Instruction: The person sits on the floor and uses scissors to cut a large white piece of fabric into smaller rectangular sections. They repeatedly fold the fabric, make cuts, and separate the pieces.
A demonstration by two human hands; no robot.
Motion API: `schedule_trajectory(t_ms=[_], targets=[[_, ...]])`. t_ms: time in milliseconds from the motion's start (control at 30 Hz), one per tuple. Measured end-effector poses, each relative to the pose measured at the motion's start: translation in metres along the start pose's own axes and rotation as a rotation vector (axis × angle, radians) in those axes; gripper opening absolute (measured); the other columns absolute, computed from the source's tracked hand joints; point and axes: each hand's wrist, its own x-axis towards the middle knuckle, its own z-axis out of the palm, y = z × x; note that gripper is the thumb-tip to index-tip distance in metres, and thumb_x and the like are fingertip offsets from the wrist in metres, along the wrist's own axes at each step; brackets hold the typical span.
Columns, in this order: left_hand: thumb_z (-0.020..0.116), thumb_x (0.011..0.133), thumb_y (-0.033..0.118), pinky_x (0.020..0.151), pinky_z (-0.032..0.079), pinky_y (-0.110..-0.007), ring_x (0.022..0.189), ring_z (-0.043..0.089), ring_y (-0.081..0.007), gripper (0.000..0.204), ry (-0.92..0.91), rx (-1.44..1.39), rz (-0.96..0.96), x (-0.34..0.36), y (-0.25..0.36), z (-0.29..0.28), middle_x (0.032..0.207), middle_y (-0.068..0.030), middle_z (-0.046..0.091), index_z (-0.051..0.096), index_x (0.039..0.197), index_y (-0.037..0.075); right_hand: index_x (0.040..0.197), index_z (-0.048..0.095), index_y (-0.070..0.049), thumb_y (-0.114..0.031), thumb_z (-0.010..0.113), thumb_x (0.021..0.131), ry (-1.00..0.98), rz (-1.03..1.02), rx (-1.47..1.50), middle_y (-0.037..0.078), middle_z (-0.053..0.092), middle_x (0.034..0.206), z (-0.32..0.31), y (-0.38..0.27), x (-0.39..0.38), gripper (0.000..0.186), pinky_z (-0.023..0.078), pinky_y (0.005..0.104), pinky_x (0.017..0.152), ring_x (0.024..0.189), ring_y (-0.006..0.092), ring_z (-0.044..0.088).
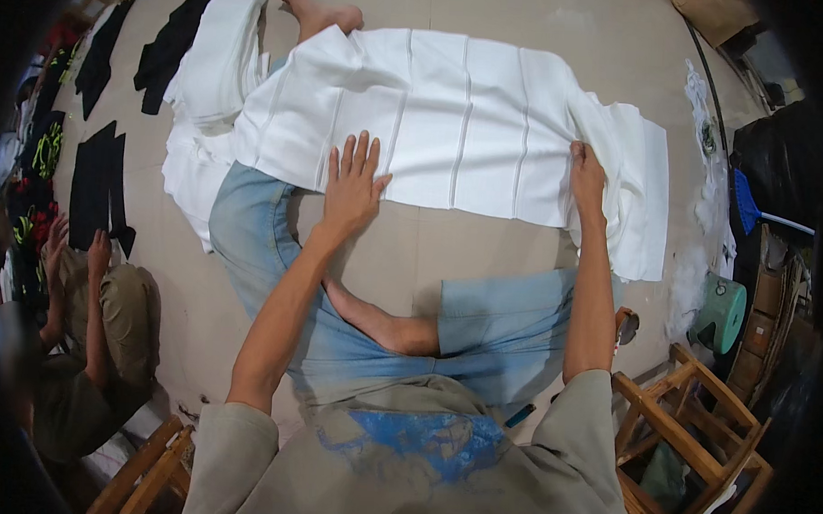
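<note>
A long white ribbed fabric piece [435, 113] with several raised seam lines stretches across my left leg and the floor in front of me. Fingers spread, my left hand [352, 187] lies flat on its near edge, left of the middle. My right hand [588, 177] pinches the fabric near its right end, thumb on top and the other fingers mostly hidden. Beyond that grip, more white fabric [645, 193] lies bunched and layered on the floor. To the left, a folded stack of white fabric [221, 60] rests on other loose white cloth.
Black fabric pieces [95, 182] lie on the floor at the left, where a co-worker's hands [99, 255] are busy. Wooden stools [687, 421] stand at the lower right, near a green plastic stool [722, 313]. A blue broom [747, 203] and white scraps [704, 195] are at the right.
</note>
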Motion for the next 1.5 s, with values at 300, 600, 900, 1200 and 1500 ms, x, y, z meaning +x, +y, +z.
schedule_trajectory(t_ms=[300,600,900,1200,1500], targets=[[0.062,0.097,0.012,0.105,0.043,-0.05,0.125,0.054,-0.0414,0.036,0.187,-0.561,-0.077,-0.022,0.056,-0.046,0.136,-0.0207,0.06,0.062,0.131,0.0,0.109,0.071,-0.001,-0.01,0.063,0.099,-0.232,-0.024,0.402,0.016,0.07,0.084,0.038,-0.107,-0.175,0.016,0.052,0.0364,0.071,0.073,0.0253,0.065],[0.06,0.1,0.012,0.086,0.051,-0.047,0.104,0.065,-0.0408,0.026,0.134,-0.894,-0.58,-0.041,0.173,-0.02,0.115,-0.0237,0.065,0.063,0.12,-0.004,0.105,0.074,0.002,-0.018,0.062,0.103,-0.531,0.187,0.605,0.008,0.064,0.07,0.067,-0.109,-0.197,0.024,0.047,0.034,0.063,0.063,0.0154,0.058],[0.058,0.103,0.019,0.076,0.054,-0.049,0.083,0.071,-0.0409,0.026,-0.023,-0.828,-0.675,-0.035,0.167,-0.026,0.091,-0.0238,0.074,0.068,0.112,-0.003,0.107,0.074,0.003,-0.023,0.059,0.106,-0.441,0.28,0.69,0.004,0.064,0.067,0.059,-0.123,-0.193,0.03,0.044,0.0297,0.059,0.06,0.0114,0.056],[0.068,0.1,0.024,0.063,0.046,-0.029,0.071,0.058,-0.0105,0.03,-0.248,-1.261,-0.883,-0.03,0.157,-0.014,0.078,-0.0055,0.069,0.073,0.094,-0.005,0.101,0.072,-0.002,-0.027,0.06,0.106,-0.803,0.569,0.905,0.001,0.062,0.066,0.059,-0.103,-0.2,0.027,0.038,0.0273,0.049,0.053,0.0098,0.051],[0.071,0.098,0.022,0.062,0.038,-0.024,0.07,0.049,-0.0068,0.024,-0.23,-1.424,-0.89,-0.046,0.147,-0.01,0.077,0.0036,0.059,0.073,0.094,-0.001,0.1,0.062,-0.002,-0.054,0.052,0.107,-0.467,0.395,0.516,0.005,0.059,0.068,0.034,-0.09,-0.202,0.054,0.038,0.0274,0.05,0.053,0.0103,0.05]])
